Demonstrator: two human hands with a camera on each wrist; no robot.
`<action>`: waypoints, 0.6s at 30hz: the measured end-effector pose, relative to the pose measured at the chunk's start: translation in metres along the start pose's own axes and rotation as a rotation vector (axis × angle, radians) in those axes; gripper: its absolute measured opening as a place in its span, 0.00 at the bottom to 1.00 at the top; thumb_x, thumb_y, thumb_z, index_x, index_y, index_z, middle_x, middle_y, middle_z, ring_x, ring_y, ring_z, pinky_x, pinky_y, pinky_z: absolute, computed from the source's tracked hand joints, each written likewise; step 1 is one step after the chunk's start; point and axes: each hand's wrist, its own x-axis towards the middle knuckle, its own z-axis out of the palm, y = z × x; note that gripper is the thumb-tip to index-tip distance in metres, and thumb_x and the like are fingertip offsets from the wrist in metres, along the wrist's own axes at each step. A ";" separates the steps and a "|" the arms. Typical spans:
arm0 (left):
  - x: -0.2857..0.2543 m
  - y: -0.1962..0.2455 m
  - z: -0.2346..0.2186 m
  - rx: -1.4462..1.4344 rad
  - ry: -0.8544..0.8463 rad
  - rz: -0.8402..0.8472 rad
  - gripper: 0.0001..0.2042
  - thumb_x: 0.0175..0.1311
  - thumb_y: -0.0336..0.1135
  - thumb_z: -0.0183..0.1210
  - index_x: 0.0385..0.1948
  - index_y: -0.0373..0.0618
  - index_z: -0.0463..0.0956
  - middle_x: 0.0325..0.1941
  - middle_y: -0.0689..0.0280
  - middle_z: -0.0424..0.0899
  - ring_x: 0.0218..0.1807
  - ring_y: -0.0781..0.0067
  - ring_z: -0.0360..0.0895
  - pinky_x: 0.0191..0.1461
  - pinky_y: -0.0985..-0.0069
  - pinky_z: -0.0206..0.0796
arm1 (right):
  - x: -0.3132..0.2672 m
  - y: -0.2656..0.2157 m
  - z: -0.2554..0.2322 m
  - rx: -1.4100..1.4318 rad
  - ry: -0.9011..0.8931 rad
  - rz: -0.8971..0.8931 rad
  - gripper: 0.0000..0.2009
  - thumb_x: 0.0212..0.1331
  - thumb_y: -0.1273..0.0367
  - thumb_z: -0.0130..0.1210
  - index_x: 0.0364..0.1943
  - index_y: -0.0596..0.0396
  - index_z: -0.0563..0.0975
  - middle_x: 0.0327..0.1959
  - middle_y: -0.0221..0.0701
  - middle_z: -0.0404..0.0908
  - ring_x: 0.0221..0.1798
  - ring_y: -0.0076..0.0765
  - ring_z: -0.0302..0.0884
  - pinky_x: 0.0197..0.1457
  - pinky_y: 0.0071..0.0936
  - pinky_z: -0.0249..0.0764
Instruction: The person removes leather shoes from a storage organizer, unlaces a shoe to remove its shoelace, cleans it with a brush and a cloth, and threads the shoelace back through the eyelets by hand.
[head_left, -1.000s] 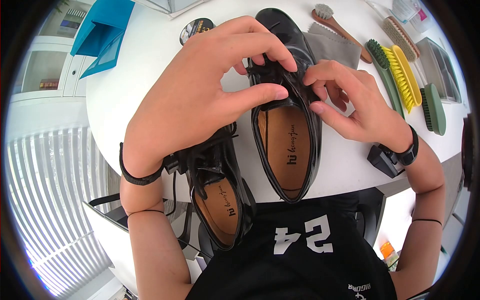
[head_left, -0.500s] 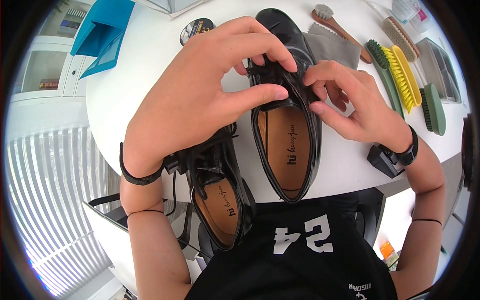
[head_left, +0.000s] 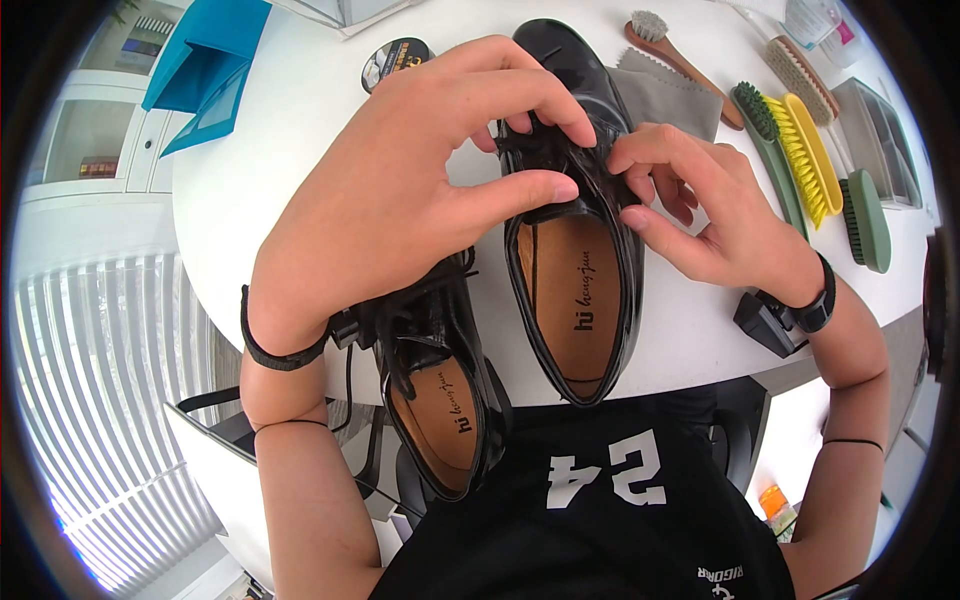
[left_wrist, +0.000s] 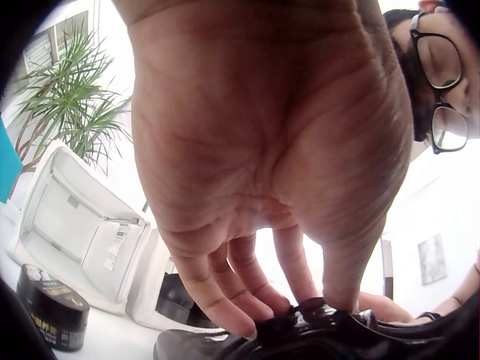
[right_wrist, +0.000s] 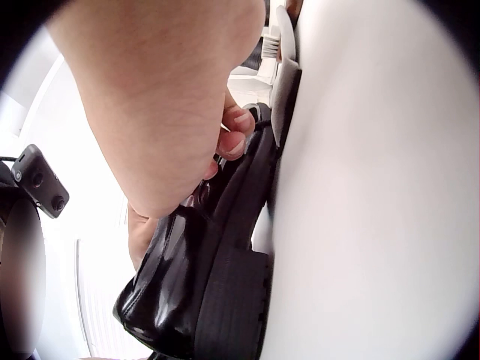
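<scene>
A glossy black lace-up dress shoe [head_left: 575,290] with a tan insole lies on the white table, toe away from me. Over its lacing arches my left hand [head_left: 400,190], its curved fingers and thumb gripping the upper around the tongue. My right hand [head_left: 705,205] has its fingers curled at the right lace flap, index finger and thumb on the edge. Fingertips rest low on the dark upper [left_wrist: 300,337] in the left wrist view. Its heel [right_wrist: 232,300] stands close by the right hand in that wrist view. The matching shoe [head_left: 445,410] sits left, partly under my left wrist.
A black round tin [head_left: 392,62] stands beyond my left hand. At the right lie a grey cloth [head_left: 670,98], a wooden-handled brush [head_left: 690,65], a yellow brush [head_left: 808,160] and green brushes [head_left: 870,220]. A blue dustpan-like object [head_left: 205,70] is at far left.
</scene>
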 end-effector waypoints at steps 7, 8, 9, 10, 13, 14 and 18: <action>0.001 0.000 0.000 0.001 0.002 0.006 0.15 0.62 0.30 0.76 0.51 0.48 0.89 0.53 0.67 0.86 0.49 0.70 0.80 0.48 0.73 0.71 | 0.000 0.000 -0.002 0.001 -0.010 0.002 0.17 0.69 0.70 0.66 0.59 0.52 0.78 0.31 0.27 0.76 0.22 0.27 0.67 0.27 0.27 0.63; 0.001 0.000 0.000 0.001 0.002 0.006 0.15 0.62 0.30 0.76 0.51 0.48 0.89 0.53 0.67 0.86 0.49 0.70 0.80 0.48 0.73 0.71 | 0.000 -0.001 -0.002 -0.002 -0.015 0.002 0.17 0.69 0.70 0.66 0.59 0.53 0.77 0.32 0.28 0.76 0.24 0.28 0.69 0.27 0.28 0.64; 0.000 0.000 0.000 0.004 0.002 0.002 0.15 0.62 0.30 0.76 0.51 0.48 0.89 0.53 0.67 0.86 0.49 0.70 0.80 0.48 0.73 0.71 | 0.001 -0.002 -0.002 -0.006 -0.020 0.002 0.17 0.69 0.71 0.66 0.59 0.53 0.77 0.32 0.29 0.76 0.25 0.29 0.71 0.28 0.28 0.65; 0.000 0.000 0.000 0.007 0.000 -0.002 0.15 0.62 0.30 0.76 0.51 0.48 0.89 0.53 0.67 0.86 0.49 0.70 0.80 0.48 0.73 0.71 | 0.001 -0.003 -0.003 -0.007 -0.019 0.003 0.17 0.69 0.71 0.66 0.59 0.53 0.77 0.32 0.29 0.76 0.25 0.29 0.71 0.28 0.28 0.65; 0.001 0.002 -0.001 -0.003 -0.012 -0.021 0.15 0.62 0.29 0.76 0.51 0.47 0.89 0.53 0.67 0.86 0.49 0.70 0.81 0.49 0.73 0.71 | 0.001 -0.003 -0.002 -0.006 -0.017 0.008 0.17 0.68 0.72 0.67 0.58 0.54 0.77 0.33 0.31 0.77 0.29 0.32 0.74 0.31 0.30 0.69; 0.001 0.002 -0.001 -0.003 -0.016 -0.019 0.15 0.62 0.29 0.76 0.51 0.47 0.89 0.53 0.67 0.86 0.49 0.70 0.81 0.49 0.73 0.71 | 0.001 -0.001 -0.001 -0.018 0.000 -0.027 0.18 0.66 0.72 0.67 0.58 0.54 0.77 0.34 0.30 0.78 0.26 0.29 0.72 0.29 0.27 0.68; 0.002 0.002 -0.001 -0.014 -0.024 -0.032 0.15 0.62 0.28 0.76 0.51 0.47 0.89 0.53 0.66 0.86 0.49 0.70 0.81 0.49 0.72 0.72 | 0.002 -0.006 -0.004 -0.013 -0.020 0.007 0.17 0.67 0.72 0.67 0.58 0.54 0.77 0.34 0.32 0.77 0.32 0.36 0.77 0.35 0.33 0.73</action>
